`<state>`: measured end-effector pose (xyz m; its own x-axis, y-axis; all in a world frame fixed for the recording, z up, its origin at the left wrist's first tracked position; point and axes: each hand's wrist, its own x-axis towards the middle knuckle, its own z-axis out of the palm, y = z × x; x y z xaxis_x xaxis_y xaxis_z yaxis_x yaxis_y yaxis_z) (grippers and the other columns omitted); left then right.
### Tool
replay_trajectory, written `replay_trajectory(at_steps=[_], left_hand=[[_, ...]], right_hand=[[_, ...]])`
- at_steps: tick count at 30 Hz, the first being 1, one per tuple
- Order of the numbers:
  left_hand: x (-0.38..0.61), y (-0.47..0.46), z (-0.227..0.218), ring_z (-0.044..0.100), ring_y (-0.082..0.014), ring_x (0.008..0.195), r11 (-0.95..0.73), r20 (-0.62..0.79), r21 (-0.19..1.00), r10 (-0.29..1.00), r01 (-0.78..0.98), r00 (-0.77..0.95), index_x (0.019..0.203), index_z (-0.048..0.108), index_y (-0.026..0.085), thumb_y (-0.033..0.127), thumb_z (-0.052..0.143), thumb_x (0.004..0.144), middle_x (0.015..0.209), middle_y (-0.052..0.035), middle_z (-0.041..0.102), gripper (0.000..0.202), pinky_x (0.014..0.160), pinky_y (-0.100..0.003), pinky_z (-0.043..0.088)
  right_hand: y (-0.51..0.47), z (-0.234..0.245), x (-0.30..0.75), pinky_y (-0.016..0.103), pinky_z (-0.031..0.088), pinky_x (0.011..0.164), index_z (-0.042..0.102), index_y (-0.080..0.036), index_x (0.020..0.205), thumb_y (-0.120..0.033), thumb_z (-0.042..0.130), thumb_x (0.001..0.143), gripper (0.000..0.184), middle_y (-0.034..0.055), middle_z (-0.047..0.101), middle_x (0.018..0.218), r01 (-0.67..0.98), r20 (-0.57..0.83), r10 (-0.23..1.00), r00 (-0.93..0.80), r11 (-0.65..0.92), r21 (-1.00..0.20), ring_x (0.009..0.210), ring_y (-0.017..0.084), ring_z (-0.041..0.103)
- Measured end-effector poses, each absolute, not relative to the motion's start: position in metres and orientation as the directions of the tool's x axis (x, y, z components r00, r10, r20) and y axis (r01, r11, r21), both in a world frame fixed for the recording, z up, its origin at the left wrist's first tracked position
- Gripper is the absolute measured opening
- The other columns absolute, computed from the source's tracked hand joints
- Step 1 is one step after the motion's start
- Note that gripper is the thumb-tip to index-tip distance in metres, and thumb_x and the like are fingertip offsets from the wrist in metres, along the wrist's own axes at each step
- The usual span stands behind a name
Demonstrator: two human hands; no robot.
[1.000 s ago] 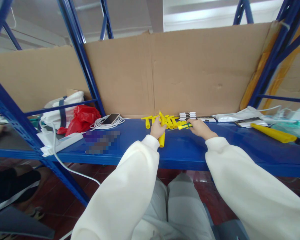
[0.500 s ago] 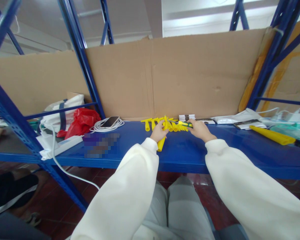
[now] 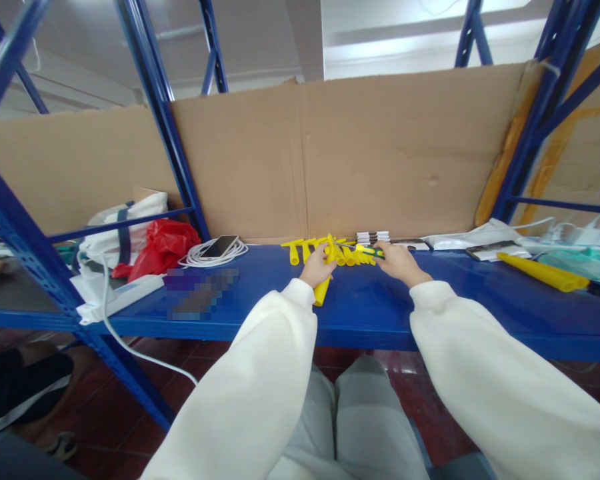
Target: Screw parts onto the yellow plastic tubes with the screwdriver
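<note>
My left hand [image 3: 317,267] is closed around a yellow plastic handle [image 3: 322,293], whose wider end points toward me and whose narrow end sticks up past my fingers. In my right hand [image 3: 400,262] is a screwdriver [image 3: 369,251] with a yellow and dark green grip. Its shaft points left, with the tip at or very near the upper part of the held handle; whether they touch I cannot tell. Behind my hands, several similar yellow pieces [image 3: 294,253] lie in a row on the blue shelf [image 3: 270,293].
Stacked white-and-black small items [image 3: 373,237] lie by the cardboard back wall [image 3: 380,153]. At right are a white packet [image 3: 465,236] and a long yellow piece [image 3: 543,272]. At left are a phone [image 3: 220,246] on a coiled white cable, a red bag [image 3: 163,247] and a power strip [image 3: 130,291].
The view has tilted up very slightly. Both hands keep the same hold and position, with the screwdriver still at the yellow handle.
</note>
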<state>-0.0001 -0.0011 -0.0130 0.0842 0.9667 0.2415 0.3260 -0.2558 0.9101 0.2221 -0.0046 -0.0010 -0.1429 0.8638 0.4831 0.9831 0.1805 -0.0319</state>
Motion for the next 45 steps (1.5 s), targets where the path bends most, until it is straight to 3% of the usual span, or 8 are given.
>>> replay_trajectory(at_steps=[5, 10, 18, 28, 34, 45], left_hand=[[-0.001, 0.0, -0.013, 0.059, -0.0053, 0.049, -0.273, 0.257, 0.906, 0.962, 0.324, 0.092, 0.146, 0.047, 0.018, 0.011, 0.067, 0.085, 0.129, -0.0181, 0.063, 0.065, 0.054, -0.022, 0.055], [0.0, 0.005, -0.015, 0.055, -0.0038, 0.044, -0.315, 0.285, 0.919, 0.946, 0.236, 0.154, 0.144, 0.046, 0.015, 0.01, 0.07, 0.084, 0.114, -0.0136, 0.069, 0.065, 0.052, -0.023, 0.055], [0.0, 0.006, -0.017, 0.053, -0.0031, 0.041, -0.347, 0.314, 0.914, 0.933, 0.209, 0.177, 0.142, 0.047, 0.013, 0.008, 0.067, 0.086, 0.106, -0.0109, 0.071, 0.059, 0.045, -0.019, 0.05], [-0.002, 0.012, -0.02, 0.053, -0.0014, 0.046, -0.326, 0.309, 0.901, 0.945, 0.286, 0.104, 0.148, 0.047, 0.015, 0.007, 0.065, 0.086, 0.121, -0.0169, 0.068, 0.066, 0.047, -0.017, 0.052], [-0.002, 0.011, -0.019, 0.054, -0.0014, 0.045, -0.323, 0.311, 0.881, 0.946, 0.346, 0.092, 0.149, 0.048, 0.014, 0.005, 0.065, 0.085, 0.125, -0.019, 0.067, 0.067, 0.048, -0.018, 0.053], [-0.002, 0.003, -0.014, 0.056, -0.0023, 0.043, -0.3, 0.307, 0.832, 0.95, 0.466, 0.062, 0.149, 0.051, 0.016, 0.007, 0.065, 0.087, 0.132, -0.0194, 0.064, 0.064, 0.055, -0.021, 0.057]], right_hand=[[-0.004, -0.003, 0.223, 0.035, 0.05, 0.089, 0.064, -0.018, 0.121, -0.021, 0.06, 0.09, 0.032, 0.0144, 0.075, 0.115, 0.981, 0.483, 0.865, -0.133, 0.184, -0.06, 0.104, 0.029, 0.071], [0.0, -0.006, 0.226, 0.034, 0.05, 0.085, 0.063, -0.02, 0.121, -0.022, 0.06, 0.09, 0.031, 0.0123, 0.076, 0.112, 0.978, 0.494, 0.856, -0.149, 0.201, -0.053, 0.101, 0.027, 0.071], [0.003, -0.009, 0.228, 0.033, 0.049, 0.079, 0.064, -0.022, 0.118, -0.023, 0.061, 0.088, 0.03, 0.0106, 0.077, 0.108, 0.978, 0.503, 0.849, -0.164, 0.207, -0.03, 0.096, 0.027, 0.071], [-0.001, -0.004, 0.224, 0.03, 0.043, 0.069, 0.062, -0.02, 0.103, -0.022, 0.064, 0.081, 0.022, 0.0098, 0.075, 0.092, 0.968, 0.584, 0.803, -0.123, 0.227, -0.108, 0.081, 0.026, 0.068], [-0.003, -0.005, 0.222, 0.028, 0.037, 0.06, 0.059, -0.021, 0.105, -0.023, 0.063, 0.08, 0.026, 0.0074, 0.072, 0.083, 0.967, 0.568, 0.818, -0.085, 0.206, -0.152, 0.071, 0.024, 0.065], [0.002, -0.007, 0.225, 0.031, 0.047, 0.072, 0.068, -0.018, 0.098, -0.024, 0.057, 0.082, 0.02, 0.0112, 0.072, 0.094, 0.93, 0.615, 0.761, -0.205, 0.347, -0.119, 0.085, 0.025, 0.066]])
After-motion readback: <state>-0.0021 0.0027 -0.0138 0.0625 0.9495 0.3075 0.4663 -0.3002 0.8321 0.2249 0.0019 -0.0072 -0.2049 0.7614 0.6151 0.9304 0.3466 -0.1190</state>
